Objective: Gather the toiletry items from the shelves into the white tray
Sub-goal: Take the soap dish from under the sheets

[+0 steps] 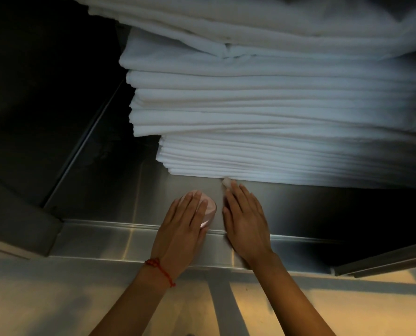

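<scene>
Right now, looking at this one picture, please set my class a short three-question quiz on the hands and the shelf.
1. True or false: the left hand lies on a round pinkish container.
2. Which wrist wears the red bracelet? A left, B right, C neither.
3. Fill the gap: behind the right hand, on the metal shelf, stands a stack of folded white ____.

Key: 1 true. 2 A. 3 linens. A small white item shows at the right hand's fingertips; whether the hand grips it cannot be told.
</scene>
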The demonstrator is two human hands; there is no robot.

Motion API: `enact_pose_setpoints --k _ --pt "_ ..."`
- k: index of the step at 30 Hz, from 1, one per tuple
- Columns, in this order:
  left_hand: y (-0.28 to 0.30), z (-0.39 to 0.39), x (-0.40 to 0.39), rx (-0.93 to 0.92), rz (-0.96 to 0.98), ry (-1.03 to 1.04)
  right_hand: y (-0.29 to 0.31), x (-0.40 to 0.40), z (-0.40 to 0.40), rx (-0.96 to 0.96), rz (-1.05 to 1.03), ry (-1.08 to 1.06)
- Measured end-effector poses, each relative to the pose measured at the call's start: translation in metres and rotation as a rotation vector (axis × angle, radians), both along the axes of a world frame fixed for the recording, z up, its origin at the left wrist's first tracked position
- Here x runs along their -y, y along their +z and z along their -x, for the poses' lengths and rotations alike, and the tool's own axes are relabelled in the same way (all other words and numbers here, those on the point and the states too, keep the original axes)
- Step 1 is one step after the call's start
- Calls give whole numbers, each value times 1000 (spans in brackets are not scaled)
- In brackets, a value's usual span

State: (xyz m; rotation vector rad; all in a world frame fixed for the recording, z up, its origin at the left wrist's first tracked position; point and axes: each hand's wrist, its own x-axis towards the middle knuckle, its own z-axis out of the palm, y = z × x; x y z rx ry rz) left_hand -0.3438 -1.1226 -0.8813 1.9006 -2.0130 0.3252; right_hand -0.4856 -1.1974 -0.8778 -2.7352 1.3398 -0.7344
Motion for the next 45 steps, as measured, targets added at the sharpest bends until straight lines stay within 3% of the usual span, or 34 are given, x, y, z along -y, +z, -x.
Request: enact_pose_setpoints --k 13,21,36,45 --pt "-1 -13 -17 11 1 61 -12 -5 -6 27 110 141" --pt "5 -17 -24 37 -70 97 -10 -2 -9 9 116 162" --pt "11 -17 -26 80 -28 103 -2 4 -27 28 88 220" --pt "9 -12 -26 2 -52 158 5 15 -31 -34 127 245"
